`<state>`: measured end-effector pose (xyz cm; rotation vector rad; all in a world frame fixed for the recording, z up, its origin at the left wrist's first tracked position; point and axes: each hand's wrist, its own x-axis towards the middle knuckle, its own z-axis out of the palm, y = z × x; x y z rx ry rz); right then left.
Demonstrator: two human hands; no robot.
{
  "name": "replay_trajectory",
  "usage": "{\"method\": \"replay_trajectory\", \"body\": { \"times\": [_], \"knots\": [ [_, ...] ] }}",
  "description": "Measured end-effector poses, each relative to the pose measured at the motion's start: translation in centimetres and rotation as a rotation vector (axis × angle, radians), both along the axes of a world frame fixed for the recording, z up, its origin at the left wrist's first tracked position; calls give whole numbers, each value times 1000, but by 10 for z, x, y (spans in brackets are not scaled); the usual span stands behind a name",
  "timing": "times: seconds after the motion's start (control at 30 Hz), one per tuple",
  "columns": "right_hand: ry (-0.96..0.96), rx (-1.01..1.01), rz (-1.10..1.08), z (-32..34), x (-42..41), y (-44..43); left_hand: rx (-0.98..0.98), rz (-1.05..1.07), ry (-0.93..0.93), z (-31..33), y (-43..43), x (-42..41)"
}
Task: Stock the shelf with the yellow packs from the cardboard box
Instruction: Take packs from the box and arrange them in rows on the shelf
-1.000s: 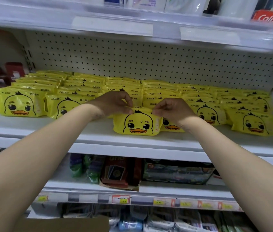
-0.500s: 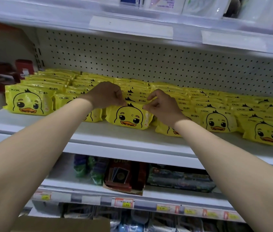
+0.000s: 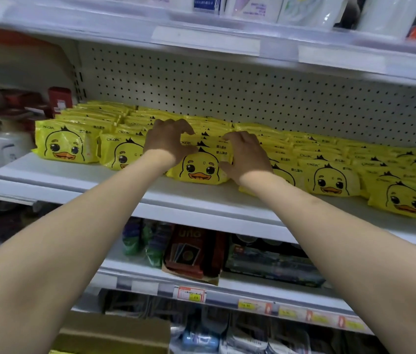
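Several rows of yellow duck-face packs fill the white shelf. Both of my hands are on one front yellow pack, which stands upright in the middle of the front row. My left hand curls over its top left corner. My right hand clasps its right edge, thumb in front and fingers over the top. A corner of the cardboard box shows at the bottom, below my left forearm; what it holds is hidden.
A perforated back panel closes the shelf behind. The shelf above hangs low over the packs. Red tins stand to the left. Card games and other goods fill the lower shelves.
The held pack has moved back from the shelf's front edge into line with the front row. Both hands travelled with it, and my view has shifted a little.
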<state>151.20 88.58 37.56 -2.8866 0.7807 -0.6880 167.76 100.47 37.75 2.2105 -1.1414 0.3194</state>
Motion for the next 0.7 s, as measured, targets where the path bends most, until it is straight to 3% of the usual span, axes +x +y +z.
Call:
{"method": "replay_trajectory", "body": {
  "times": [0.17, 0.3, 0.7],
  "knots": [
    [75, 84, -5, 11, -33, 20, 32, 74, 119, -4, 32, -28],
    [168, 38, 14, 5, -67, 47, 94, 112, 122, -12, 67, -66],
    [301, 205, 302, -55, -135, 172, 288, 286, 274, -75, 236, -179]
  ]
}}
